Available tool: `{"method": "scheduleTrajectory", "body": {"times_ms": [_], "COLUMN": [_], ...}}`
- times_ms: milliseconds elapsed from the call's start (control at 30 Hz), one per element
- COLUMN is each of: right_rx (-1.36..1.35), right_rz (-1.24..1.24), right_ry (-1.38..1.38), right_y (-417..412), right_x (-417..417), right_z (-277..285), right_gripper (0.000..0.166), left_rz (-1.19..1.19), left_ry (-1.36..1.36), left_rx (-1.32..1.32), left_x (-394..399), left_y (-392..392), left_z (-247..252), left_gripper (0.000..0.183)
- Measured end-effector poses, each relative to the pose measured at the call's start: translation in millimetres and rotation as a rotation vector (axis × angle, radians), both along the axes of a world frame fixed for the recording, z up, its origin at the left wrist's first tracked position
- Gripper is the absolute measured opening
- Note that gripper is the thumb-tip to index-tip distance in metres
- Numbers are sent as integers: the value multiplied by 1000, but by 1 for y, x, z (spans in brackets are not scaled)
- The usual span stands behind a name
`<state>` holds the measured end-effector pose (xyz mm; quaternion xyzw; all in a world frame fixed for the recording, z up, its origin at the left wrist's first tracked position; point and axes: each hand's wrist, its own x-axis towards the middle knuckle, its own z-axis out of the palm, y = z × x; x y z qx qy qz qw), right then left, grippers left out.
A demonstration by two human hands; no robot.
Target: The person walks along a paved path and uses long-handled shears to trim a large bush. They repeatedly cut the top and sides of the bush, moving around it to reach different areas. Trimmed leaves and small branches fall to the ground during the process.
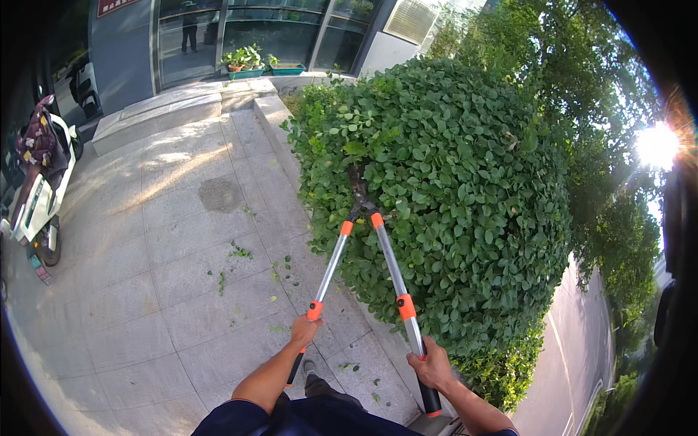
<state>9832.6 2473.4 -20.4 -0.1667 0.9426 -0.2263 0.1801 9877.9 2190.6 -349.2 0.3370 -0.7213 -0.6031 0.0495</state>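
Note:
Both my hands hold a pair of long-handled hedge shears (pixel 358 191) with silver tubes, orange collars and black grips. My left hand (pixel 306 331) is closed around the left handle, just below its orange collar. Farther right, my right hand (pixel 432 364) wraps the other handle above its black grip. The handles stand apart in a V. At the far end, the dark blades lie against the left part of a dense green hedge (pixel 463 180), and leaves partly hide their tips. A lighter green sprig (pixel 355 148) shows at the tips.
Cut sprigs (pixel 240 250) and loose leaves lie on the stone paving (pixel 109 305). A stone kerb (pixel 283 125) borders the hedge. A white scooter (pixel 46 191) is parked at left. Planters (pixel 287 69) stand by the glass front. Beyond the hedge at right runs a road (pixel 572 327).

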Motion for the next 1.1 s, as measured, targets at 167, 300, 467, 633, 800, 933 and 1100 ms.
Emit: {"method": "scheduleTrajectory", "body": {"times_ms": [167,300,467,633,800,933,1100], "right_rx": [-25,-98,-131,-166,-184,-123,-32], "right_rz": [-58,-38,-15,-39,65,131,101], "right_ry": [-85,-168,67,74,-25,-110,-190], "right_y": [23,19,-34,-76,-26,1,11], "right_x": [13,-13,-21,37,34,20,13], "right_z": [36,55,-40,-103,-64,-19,27], "right_gripper": [49,41,38,42,49,50,54], "left_rz": [-102,-95,-26,63,140,47,-64], "left_ry": [-102,-140,-139,-140,-217,-402,-373], "left_rx": [-53,-100,63,110,36,-139,-272], "left_x": [32,30,-25,-2,36,74,97], "left_y": [-46,-66,-14,8,-22,-57,-94], "left_z": [8,26,55,36,21,13,13], "left_gripper": [35,33,32,34,39,42,40]}}
